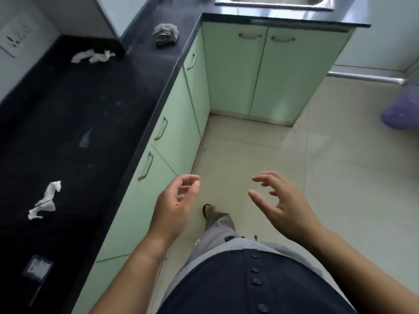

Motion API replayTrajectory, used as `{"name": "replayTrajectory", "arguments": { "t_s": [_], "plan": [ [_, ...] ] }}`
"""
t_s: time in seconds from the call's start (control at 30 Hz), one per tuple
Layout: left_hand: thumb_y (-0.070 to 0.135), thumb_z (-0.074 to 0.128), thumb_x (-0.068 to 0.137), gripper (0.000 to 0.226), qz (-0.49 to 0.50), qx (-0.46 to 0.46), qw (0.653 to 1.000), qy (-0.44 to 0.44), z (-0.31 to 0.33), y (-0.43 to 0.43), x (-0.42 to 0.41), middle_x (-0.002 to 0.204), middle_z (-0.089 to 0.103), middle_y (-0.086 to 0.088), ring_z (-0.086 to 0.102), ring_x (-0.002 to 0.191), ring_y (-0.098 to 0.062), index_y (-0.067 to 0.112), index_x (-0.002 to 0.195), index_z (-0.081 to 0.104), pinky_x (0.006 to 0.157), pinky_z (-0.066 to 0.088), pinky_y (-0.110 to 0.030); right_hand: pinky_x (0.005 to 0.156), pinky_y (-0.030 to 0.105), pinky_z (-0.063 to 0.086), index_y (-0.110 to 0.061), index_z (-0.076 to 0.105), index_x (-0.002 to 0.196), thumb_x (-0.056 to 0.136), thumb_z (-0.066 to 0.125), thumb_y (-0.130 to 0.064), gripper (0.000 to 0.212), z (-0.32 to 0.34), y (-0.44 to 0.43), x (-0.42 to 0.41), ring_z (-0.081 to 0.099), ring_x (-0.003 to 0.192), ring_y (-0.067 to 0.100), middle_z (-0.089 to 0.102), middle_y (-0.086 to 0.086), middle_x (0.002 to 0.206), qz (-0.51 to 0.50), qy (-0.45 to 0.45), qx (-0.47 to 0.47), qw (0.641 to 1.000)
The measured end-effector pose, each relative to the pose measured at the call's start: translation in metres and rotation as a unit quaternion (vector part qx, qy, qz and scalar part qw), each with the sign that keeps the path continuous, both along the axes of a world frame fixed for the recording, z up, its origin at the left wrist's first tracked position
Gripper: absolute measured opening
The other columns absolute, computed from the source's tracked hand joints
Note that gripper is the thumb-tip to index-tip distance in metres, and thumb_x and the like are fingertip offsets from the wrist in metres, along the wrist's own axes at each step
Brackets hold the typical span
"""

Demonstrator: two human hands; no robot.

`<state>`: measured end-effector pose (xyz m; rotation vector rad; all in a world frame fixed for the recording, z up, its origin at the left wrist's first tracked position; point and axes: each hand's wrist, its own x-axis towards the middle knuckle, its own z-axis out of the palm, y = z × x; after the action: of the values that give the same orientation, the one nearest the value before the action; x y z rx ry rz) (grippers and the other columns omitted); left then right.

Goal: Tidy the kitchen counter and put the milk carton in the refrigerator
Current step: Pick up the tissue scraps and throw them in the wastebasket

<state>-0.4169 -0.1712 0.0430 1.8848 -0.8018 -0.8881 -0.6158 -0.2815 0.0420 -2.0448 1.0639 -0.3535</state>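
I see no milk carton on the counter; the tidy items are a gray scrub pad, soft and springy, and paper scraps, light and crushable (pinch at any fold). My left hand and right hand hang spread and empty over the floor.

Left hand and right hand, both empty with fingers loosely curled, raised over the tiled floor beside the black counter. On the counter: crumpled tissues near and far, a grey scrubber. Steel sink beyond.
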Motion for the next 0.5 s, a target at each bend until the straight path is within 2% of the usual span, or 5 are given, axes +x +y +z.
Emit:
{"name": "replayTrajectory", "arguments": {
  "t_s": [0.13,0.3,0.37,0.5],
  "plan": [
    [0.04,0.053,0.088,0.013,0.018,-0.03,0.999,-0.021,0.022,-0.06,0.072,0.101,0.066,0.015,0.059,0.097,0.003,0.037,0.097,0.061,0.081,0.045,-0.019,0.088,0.03,0.048,-0.024,0.056,0.114,0.081,0.041,-0.062,0.053,0.021,-0.073,0.09,0.053,0.101,0.005,0.051,-0.013,0.113,0.031,-0.027,-0.021,0.999],
    [0.037,0.053,0.09,0.014,0.064,-0.02,0.997,-0.049,0.03,-0.094,0.151,0.101,0.065,0.016,0.058,0.097,0.003,0.033,0.101,0.061,0.088,0.049,-0.03,0.091,0.028,0.047,-0.025,0.054,0.119,0.081,0.039,-0.063,0.055,0.038,-0.128,0.19,0.05,0.105,0.003,0.05,-0.012,0.119,0.142,-0.021,-0.055,0.988],
    [0.037,0.053,0.09,0.014,0.08,0.011,0.996,-0.043,0.024,-0.095,0.171,0.101,0.064,0.015,0.057,0.095,0.004,0.033,0.101,0.061,0.085,0.049,-0.026,0.092,0.028,0.047,-0.026,0.054,0.119,0.08,0.039,-0.063,0.057,0.039,-0.142,0.222,0.05,0.106,0.003,0.05,-0.012,0.121,0.179,-0.021,-0.054,0.982],
    [0.035,0.056,0.088,0.012,0.112,0.055,0.991,-0.044,0.008,-0.101,0.209,0.098,0.064,0.011,0.058,0.092,0.002,0.031,0.098,0.063,0.076,0.043,-0.007,0.092,0.027,0.046,-0.025,0.055,0.118,0.081,0.042,-0.06,0.053,0.036,-0.174,0.29,0.049,0.106,0.001,0.051,-0.011,0.122,0.283,-0.004,-0.066,0.957]
  ]
}}
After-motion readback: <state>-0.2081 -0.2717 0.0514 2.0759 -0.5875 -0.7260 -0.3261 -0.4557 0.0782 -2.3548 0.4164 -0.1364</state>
